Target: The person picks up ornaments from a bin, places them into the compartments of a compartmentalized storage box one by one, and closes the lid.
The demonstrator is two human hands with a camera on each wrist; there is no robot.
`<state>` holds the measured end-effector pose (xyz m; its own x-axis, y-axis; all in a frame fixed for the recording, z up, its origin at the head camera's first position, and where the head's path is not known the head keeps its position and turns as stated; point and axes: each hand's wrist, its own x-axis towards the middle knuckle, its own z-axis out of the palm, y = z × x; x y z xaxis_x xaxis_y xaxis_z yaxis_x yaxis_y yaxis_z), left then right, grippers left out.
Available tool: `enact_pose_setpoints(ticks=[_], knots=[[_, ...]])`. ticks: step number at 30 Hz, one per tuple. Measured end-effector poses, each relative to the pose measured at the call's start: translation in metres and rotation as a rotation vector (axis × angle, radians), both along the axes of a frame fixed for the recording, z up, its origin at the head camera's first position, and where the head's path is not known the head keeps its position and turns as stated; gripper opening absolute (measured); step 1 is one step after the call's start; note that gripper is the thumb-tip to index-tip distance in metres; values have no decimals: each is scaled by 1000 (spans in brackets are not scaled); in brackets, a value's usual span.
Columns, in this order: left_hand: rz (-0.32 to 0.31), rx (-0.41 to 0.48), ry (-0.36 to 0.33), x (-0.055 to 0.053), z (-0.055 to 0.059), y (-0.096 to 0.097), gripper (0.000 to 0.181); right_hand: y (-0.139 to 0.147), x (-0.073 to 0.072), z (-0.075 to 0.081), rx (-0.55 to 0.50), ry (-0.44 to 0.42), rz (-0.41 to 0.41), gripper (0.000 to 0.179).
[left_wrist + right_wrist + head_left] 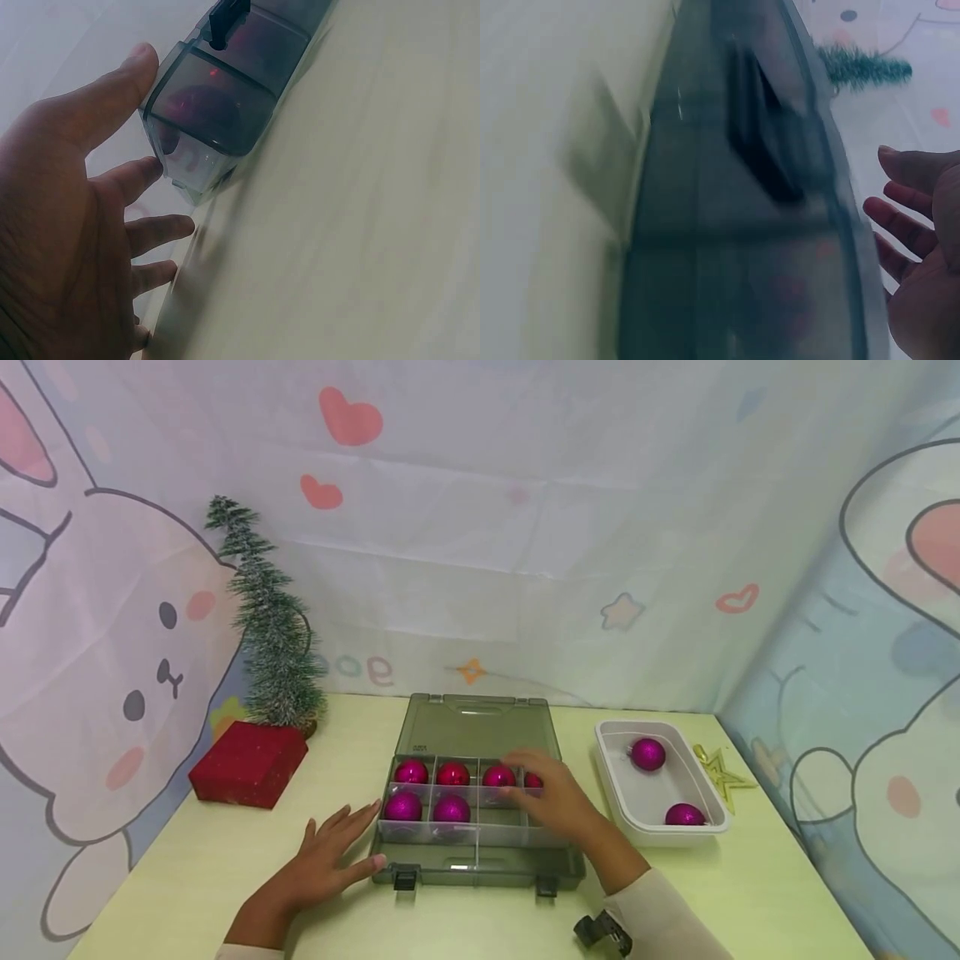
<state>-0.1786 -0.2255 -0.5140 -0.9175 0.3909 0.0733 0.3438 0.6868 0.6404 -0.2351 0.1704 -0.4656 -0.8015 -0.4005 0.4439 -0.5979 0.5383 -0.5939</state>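
Observation:
A clear grey divided box [420, 853] lies with its lid [480, 727] tipped back. Its back row holds shiny red-pink Christmas balls, including one ball [411, 773] at the left and another [498, 776] beneath my right fingertips. Two glittery purple balls, one of them at the left [402, 807], occupy the middle row. My right hand [558, 797] hovers over the box's right side, thumb and fingers apart; the right wrist view shows nothing between them. My left hand [322, 864] is spread at the box's left end, thumb and index fingertip against it in the left wrist view.
Right of the box stands a white tray [618, 806] with two glittery purple balls, one near its back [648, 754]. A gold star [720, 774] lies beyond it. At the left are a red box [251, 764] and a small green tree [273, 635].

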Motion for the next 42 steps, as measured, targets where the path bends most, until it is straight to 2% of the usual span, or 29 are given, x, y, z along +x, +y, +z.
enact_pose_setpoints(ticks=[8, 21, 32, 36, 42], knots=[[-5, 1, -12, -1, 1, 1, 82, 44, -8, 5, -15, 4, -60, 43], [-5, 0, -5, -1, 0, 0, 82, 110, -20, 6, -90, -141, -205, 41], [-2, -4, -3, -1, -3, -1, 82, 148, -34, 5, -47, -101, -325, 43], [-2, -2, 0, -1, -1, 0, 82, 162, -38, 7, -32, -157, -378, 46], [2, 7, -4, -1, -1, 0, 82, 178, -43, 7, -69, -321, -436, 55]])
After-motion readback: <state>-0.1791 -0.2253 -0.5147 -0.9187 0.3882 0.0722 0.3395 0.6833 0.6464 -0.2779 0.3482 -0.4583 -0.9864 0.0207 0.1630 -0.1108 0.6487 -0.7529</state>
